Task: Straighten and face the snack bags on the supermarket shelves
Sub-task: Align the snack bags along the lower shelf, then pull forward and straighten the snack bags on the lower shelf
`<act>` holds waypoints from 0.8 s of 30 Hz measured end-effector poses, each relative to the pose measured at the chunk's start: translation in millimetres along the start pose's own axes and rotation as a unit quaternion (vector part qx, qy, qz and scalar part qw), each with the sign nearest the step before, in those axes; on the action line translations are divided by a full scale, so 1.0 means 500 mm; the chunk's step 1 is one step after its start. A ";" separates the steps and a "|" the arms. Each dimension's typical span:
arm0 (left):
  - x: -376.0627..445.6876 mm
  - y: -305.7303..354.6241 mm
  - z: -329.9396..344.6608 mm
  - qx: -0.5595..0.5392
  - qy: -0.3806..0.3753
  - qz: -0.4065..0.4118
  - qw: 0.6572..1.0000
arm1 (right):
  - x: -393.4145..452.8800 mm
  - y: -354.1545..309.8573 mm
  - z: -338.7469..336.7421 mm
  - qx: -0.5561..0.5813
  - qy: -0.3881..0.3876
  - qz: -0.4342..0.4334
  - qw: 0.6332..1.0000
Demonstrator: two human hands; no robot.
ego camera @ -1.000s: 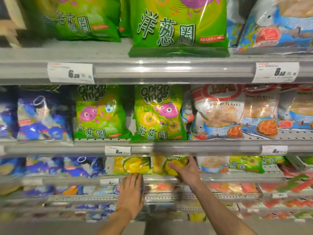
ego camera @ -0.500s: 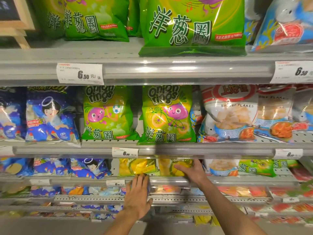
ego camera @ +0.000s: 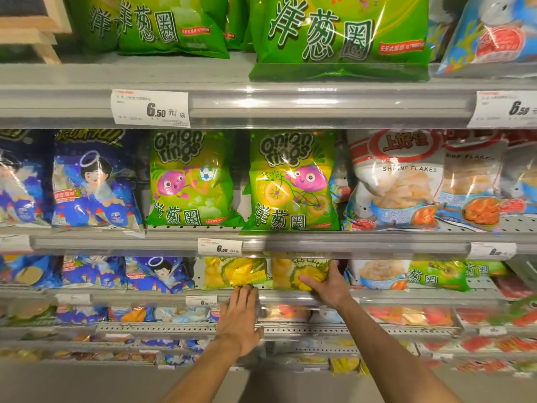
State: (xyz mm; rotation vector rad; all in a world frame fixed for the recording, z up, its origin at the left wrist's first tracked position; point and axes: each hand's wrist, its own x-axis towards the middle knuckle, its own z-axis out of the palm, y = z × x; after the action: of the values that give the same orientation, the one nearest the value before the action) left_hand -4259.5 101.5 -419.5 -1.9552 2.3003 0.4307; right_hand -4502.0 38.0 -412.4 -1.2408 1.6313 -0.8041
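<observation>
Fingers of the right hand (ego camera: 327, 282) curl over the lower edge of the yellow durian-chip bag (ego camera: 296, 271) at five o'clock under the price tag (ego camera: 220, 246), seemingly to square its face, while the left hand (ego camera: 239, 321), fingers straight, reaches the neighbouring yellow bag (ego camera: 234, 271) at its twelve.

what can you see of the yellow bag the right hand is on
The yellow durian bag is glossy plastic film, printed with a spiky green-and-yellow fruit and dark lettering near its top, partly hidden by the shelf rail above. It stands roughly upright on the third shelf from the top, right of a matching yellow bag. The right hand grips its lower right corner, thumb across the front, fingers at its right edge.
</observation>
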 end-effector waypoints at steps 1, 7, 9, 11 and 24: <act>-0.001 -0.001 -0.001 -0.003 -0.005 -0.001 1.000 | -0.005 -0.002 0.001 -0.012 0.008 -0.005 1.000; -0.001 -0.004 -0.008 -0.015 -0.018 0.008 1.000 | -0.036 -0.009 0.000 -0.100 0.029 -0.009 0.995; -0.001 -0.005 -0.008 -0.027 -0.020 0.009 0.999 | -0.050 -0.009 -0.004 -0.118 0.033 -0.018 0.992; -0.004 -0.006 -0.008 -0.031 -0.022 0.009 0.999 | -0.065 -0.008 -0.007 -0.141 0.046 -0.023 0.989; -0.037 0.004 -0.018 -0.216 0.016 -0.029 0.976 | -0.151 -0.001 -0.027 -0.121 0.095 -0.017 0.988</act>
State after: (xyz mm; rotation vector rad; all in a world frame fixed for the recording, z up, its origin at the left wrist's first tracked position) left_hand -4257.2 117.1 -405.9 -2.2169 2.3103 0.9716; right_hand -4508.0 109.9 -386.2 -1.3981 1.9114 -0.7820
